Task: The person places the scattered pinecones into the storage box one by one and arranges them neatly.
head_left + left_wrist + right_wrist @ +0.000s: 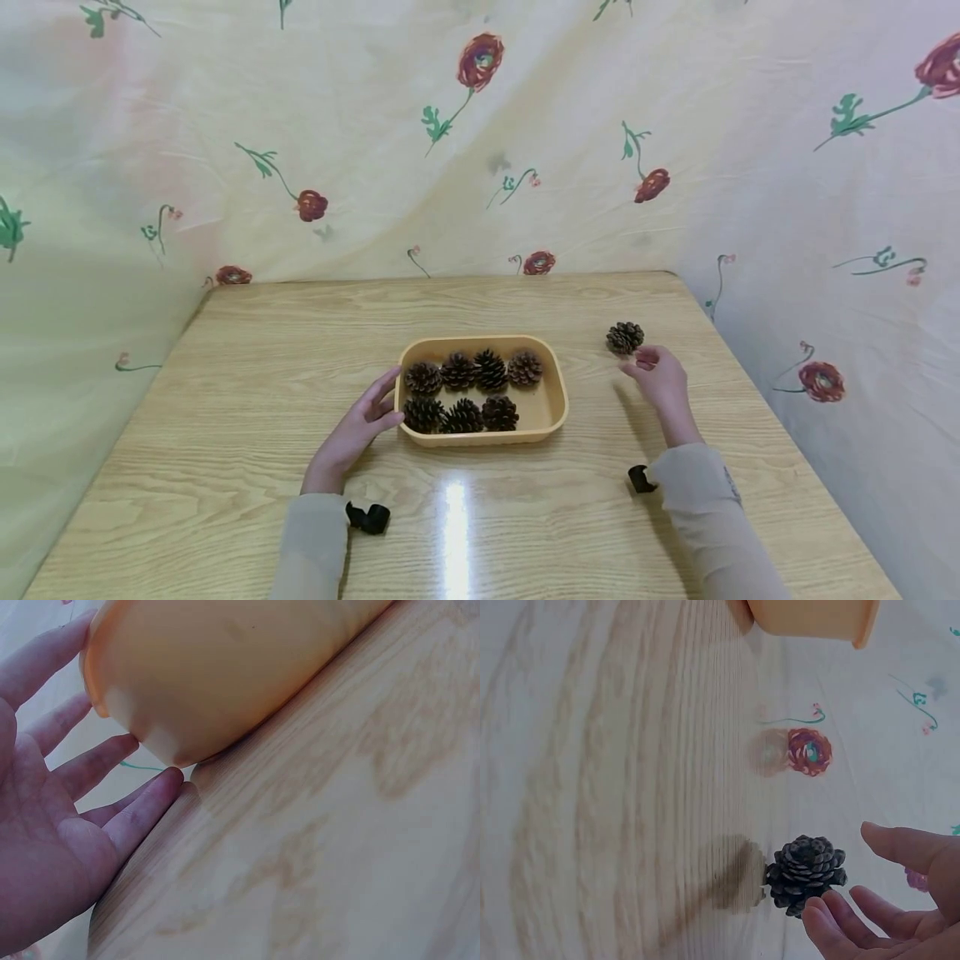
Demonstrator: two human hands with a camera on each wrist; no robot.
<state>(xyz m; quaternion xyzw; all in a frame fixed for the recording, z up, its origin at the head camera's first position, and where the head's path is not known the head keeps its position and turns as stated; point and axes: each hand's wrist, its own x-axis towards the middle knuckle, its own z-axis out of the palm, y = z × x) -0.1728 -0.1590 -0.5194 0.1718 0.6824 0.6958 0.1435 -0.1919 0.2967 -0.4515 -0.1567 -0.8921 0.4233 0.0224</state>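
A yellow plastic tray (543, 410) stands on the table, with several brown pine cones (462, 416) lying inside in two rows. My left hand (363, 425) is at the tray's left end, its fingers spread and lightly bent against the rim and wall. In the left wrist view, the fingertips (129, 742) meet or nearly meet the tray's side (225, 667). To the right of the tray, a single pine cone (625, 337) sits on the table. My right hand (662, 383) is just in front of it, thumb and fingers parted. In the right wrist view, fingertips overlap that pine cone's (805, 874) lower edge; contact is unclear.
The wooden table (247, 400) ends at a floral cloth (390, 150) hanging behind it and at both sides. Black wrist mounts (369, 518) show at both sleeves. A bright light reflection lies on the table's front part.
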